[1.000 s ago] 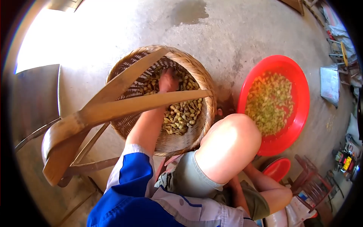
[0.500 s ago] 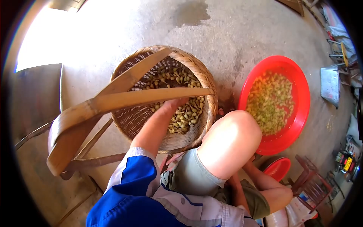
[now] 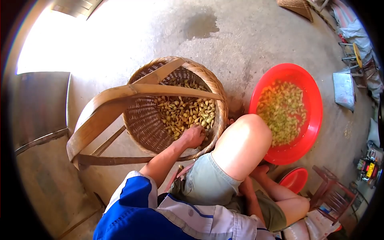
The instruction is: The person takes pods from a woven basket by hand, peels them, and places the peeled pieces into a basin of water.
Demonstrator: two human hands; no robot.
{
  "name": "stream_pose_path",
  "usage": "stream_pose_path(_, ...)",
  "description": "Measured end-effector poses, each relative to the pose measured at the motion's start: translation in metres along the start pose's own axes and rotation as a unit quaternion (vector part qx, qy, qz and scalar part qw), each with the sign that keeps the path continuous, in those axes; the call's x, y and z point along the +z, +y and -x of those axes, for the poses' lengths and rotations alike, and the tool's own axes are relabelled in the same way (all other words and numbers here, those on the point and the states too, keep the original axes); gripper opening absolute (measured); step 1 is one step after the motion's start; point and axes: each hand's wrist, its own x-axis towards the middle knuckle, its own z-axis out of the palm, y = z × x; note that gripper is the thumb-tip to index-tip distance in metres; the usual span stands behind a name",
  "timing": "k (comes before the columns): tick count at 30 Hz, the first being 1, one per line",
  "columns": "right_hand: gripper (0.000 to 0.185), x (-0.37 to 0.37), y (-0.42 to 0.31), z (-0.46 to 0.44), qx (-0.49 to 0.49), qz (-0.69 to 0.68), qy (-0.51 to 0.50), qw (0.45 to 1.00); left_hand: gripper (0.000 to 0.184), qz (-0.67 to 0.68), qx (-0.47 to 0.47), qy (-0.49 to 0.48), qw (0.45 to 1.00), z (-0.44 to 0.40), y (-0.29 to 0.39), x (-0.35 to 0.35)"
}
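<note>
My left hand (image 3: pixel 194 136) is down inside a woven basket (image 3: pixel 141 123), near its front right wall. Its fingers are curled down among small yellowish-green bulbs (image 3: pixel 182 110) with short stems, and the fingertips are hidden, so I cannot make out what they hold. The bulbs lie heaped over the basket's bottom and right side. A broad bamboo handle (image 3: pixel 100 110) arches over the basket and leans to the left. My right forearm goes down behind my raised knee, which hides the right hand.
A red plastic basin (image 3: pixel 315 122) with many similar bulbs in water stands right of my knee. A smaller red basin (image 3: pixel 296 179) and a brown plastic chair (image 3: pixel 334 192) are beside my foot. A metal container (image 3: pixel 344 89) sits farther right. A wet patch (image 3: pixel 202 25) marks the concrete floor ahead.
My left hand has drawn back from deeper under the handle toward the basket's near right side and now shows. The handle has shifted right and up, and the view has moved slightly.
</note>
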Motion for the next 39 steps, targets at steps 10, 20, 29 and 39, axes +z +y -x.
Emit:
stream_pose_path(10,0.029,0.001,0.007,-0.005,0.019,-0.028,-0.021,0.999,0.022,-0.010,0.018,-0.024,0.999,0.041,-0.002,-0.017)
stream_pose_path(20,0.030,0.006,0.017,-0.007,0.013,-0.082,-0.018,0.996,0.032,0.055,-0.027,-0.031,0.998,0.025,0.003,-0.026)
stream_pose_path(29,0.031,0.010,0.029,-0.008,0.037,-0.088,-0.016,0.995,0.043,-0.002,-0.001,0.024,1.000,0.031,-0.023,-0.008)
stream_pose_path(39,0.027,0.001,0.011,-0.005,0.003,-0.018,-0.015,1.000,0.037,0.179,-0.040,0.089,0.979,0.044,0.001,-0.026)
